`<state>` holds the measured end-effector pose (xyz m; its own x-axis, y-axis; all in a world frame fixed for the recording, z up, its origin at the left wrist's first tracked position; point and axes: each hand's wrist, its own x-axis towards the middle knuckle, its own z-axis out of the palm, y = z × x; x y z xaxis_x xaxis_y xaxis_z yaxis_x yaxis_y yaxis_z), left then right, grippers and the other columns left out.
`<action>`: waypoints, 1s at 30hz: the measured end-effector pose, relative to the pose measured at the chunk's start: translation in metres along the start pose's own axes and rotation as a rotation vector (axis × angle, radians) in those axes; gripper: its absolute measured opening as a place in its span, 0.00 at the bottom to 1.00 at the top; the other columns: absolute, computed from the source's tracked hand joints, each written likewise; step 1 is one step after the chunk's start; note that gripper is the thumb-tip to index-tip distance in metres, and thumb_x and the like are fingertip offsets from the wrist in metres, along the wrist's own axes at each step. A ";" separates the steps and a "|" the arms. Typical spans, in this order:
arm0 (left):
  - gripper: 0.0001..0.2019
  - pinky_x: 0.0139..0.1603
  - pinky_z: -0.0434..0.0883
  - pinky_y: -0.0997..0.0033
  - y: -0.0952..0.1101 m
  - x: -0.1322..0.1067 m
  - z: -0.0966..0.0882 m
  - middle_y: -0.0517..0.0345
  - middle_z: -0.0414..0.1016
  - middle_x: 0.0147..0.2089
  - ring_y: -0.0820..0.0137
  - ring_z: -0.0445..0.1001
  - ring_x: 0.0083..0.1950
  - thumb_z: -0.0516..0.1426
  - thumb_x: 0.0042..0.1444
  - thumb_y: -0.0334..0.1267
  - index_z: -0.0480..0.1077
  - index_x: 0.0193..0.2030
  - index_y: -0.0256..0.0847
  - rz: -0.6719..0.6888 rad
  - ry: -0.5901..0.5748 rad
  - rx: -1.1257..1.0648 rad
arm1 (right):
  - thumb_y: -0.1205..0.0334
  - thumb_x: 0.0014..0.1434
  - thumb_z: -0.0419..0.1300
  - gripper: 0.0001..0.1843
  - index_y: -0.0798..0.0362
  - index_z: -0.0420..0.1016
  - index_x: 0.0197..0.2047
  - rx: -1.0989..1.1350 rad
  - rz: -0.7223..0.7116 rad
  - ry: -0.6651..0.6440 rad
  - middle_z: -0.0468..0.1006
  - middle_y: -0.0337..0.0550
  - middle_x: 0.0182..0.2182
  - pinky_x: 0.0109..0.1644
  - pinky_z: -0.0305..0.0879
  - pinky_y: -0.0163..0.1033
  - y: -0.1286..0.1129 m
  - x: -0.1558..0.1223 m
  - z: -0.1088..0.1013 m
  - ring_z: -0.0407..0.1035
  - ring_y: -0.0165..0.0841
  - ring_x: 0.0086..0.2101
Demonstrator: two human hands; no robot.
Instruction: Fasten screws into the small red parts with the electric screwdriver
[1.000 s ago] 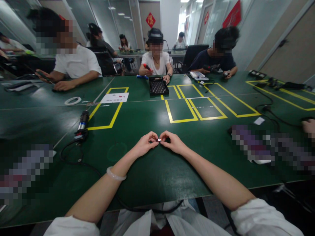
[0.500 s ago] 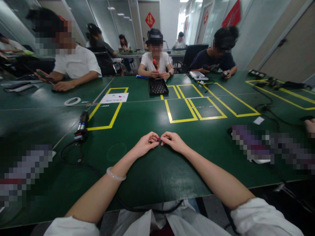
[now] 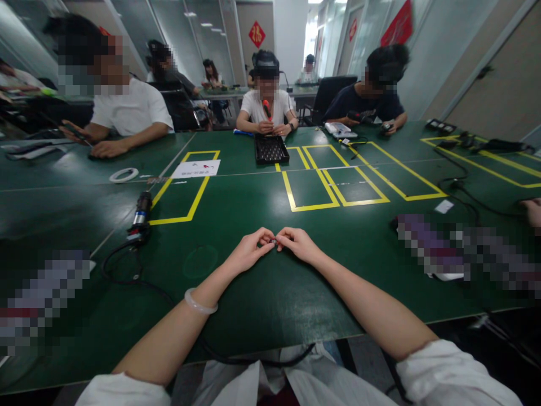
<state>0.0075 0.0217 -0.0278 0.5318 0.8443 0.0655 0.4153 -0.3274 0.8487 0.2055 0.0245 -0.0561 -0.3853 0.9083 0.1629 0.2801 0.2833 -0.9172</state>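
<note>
My left hand (image 3: pixel 250 251) and my right hand (image 3: pixel 298 245) rest on the green table (image 3: pixel 270 293), fingertips meeting. Between them they pinch a tiny dark and metallic part (image 3: pixel 273 242), too small to name. Both hands are closed, fingers curled in. A pale bangle (image 3: pixel 200 304) circles my left wrist. My white sleeves show at the bottom edge.
A handheld tool (image 3: pixel 141 212) with a black cable (image 3: pixel 122 265) lies to the left. A black tray (image 3: pixel 271 149) sits across the table before a person holding a red-tipped tool. Yellow tape rectangles (image 3: pixel 325 186) mark the table. A tape roll (image 3: pixel 124 175) and a paper sheet (image 3: pixel 196 168) lie far left.
My hands stay nearly still, pinching the small part; its metallic end showed more a second ago. The person opposite raised the red tool upright over the tray.
</note>
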 end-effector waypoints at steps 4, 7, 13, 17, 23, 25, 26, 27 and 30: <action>0.13 0.34 0.69 0.74 -0.005 0.000 0.000 0.54 0.73 0.40 0.70 0.72 0.38 0.53 0.59 0.45 0.67 0.44 0.39 -0.027 -0.016 -0.033 | 0.55 0.59 0.59 0.12 0.54 0.68 0.42 0.045 -0.037 0.012 0.76 0.38 0.28 0.36 0.64 0.34 -0.002 -0.001 0.002 0.70 0.29 0.29; 0.13 0.32 0.70 0.74 -0.007 0.001 0.000 0.54 0.72 0.38 0.71 0.72 0.37 0.54 0.59 0.46 0.66 0.44 0.38 -0.037 -0.014 -0.048 | 0.59 0.57 0.60 0.11 0.54 0.68 0.41 0.014 -0.078 -0.007 0.75 0.39 0.30 0.38 0.64 0.35 -0.003 -0.002 0.001 0.69 0.29 0.31; 0.15 0.31 0.70 0.74 -0.009 0.001 0.001 0.55 0.72 0.37 0.70 0.72 0.36 0.54 0.58 0.48 0.67 0.43 0.39 -0.068 -0.007 -0.075 | 0.61 0.58 0.60 0.08 0.54 0.70 0.40 -0.033 -0.107 -0.019 0.74 0.38 0.29 0.37 0.64 0.35 -0.002 -0.002 0.001 0.67 0.28 0.29; 0.15 0.32 0.70 0.73 -0.009 0.001 -0.001 0.54 0.72 0.38 0.69 0.73 0.37 0.53 0.59 0.48 0.66 0.44 0.38 -0.084 -0.012 -0.087 | 0.61 0.58 0.60 0.08 0.54 0.71 0.40 -0.034 -0.100 0.001 0.73 0.38 0.29 0.36 0.64 0.34 0.001 0.000 0.000 0.66 0.29 0.29; 0.17 0.49 0.69 0.65 -0.014 0.005 -0.041 0.51 0.73 0.45 0.67 0.73 0.46 0.51 0.60 0.47 0.65 0.49 0.38 -0.050 0.139 0.031 | 0.61 0.57 0.60 0.08 0.55 0.71 0.39 -0.008 -0.062 0.021 0.72 0.37 0.27 0.35 0.63 0.34 -0.001 0.000 -0.001 0.66 0.28 0.28; 0.19 0.53 0.68 0.63 -0.023 0.005 -0.070 0.50 0.72 0.49 0.65 0.71 0.50 0.52 0.60 0.48 0.65 0.52 0.38 -0.071 0.249 0.162 | 0.61 0.57 0.60 0.08 0.55 0.71 0.39 0.000 -0.062 0.018 0.72 0.37 0.28 0.35 0.63 0.34 -0.002 0.000 0.000 0.66 0.28 0.28; 0.20 0.54 0.67 0.62 -0.031 0.004 -0.086 0.49 0.71 0.51 0.64 0.70 0.52 0.51 0.60 0.49 0.64 0.54 0.38 -0.095 0.308 0.252 | 0.61 0.57 0.60 0.07 0.55 0.71 0.39 0.002 -0.063 0.015 0.72 0.37 0.28 0.35 0.63 0.34 -0.002 -0.001 0.000 0.66 0.28 0.28; 0.21 0.54 0.67 0.61 -0.039 0.001 -0.104 0.47 0.70 0.53 0.62 0.70 0.53 0.51 0.60 0.49 0.64 0.55 0.37 -0.133 0.374 0.371 | 0.61 0.57 0.60 0.07 0.54 0.71 0.39 0.001 -0.064 0.014 0.73 0.38 0.29 0.36 0.63 0.35 -0.002 -0.001 0.000 0.66 0.29 0.29; 0.27 0.57 0.63 0.51 -0.069 -0.018 -0.156 0.40 0.64 0.59 0.51 0.64 0.59 0.53 0.57 0.49 0.62 0.58 0.34 -0.356 0.521 0.826 | 0.62 0.57 0.60 0.08 0.54 0.71 0.39 -0.011 -0.067 0.011 0.74 0.39 0.30 0.37 0.64 0.35 0.000 -0.001 0.000 0.67 0.29 0.30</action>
<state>-0.1456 0.0956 -0.0062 -0.0238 0.9633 0.2673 0.9664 -0.0463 0.2528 0.2057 0.0237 -0.0564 -0.3938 0.8904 0.2283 0.2634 0.3472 -0.9000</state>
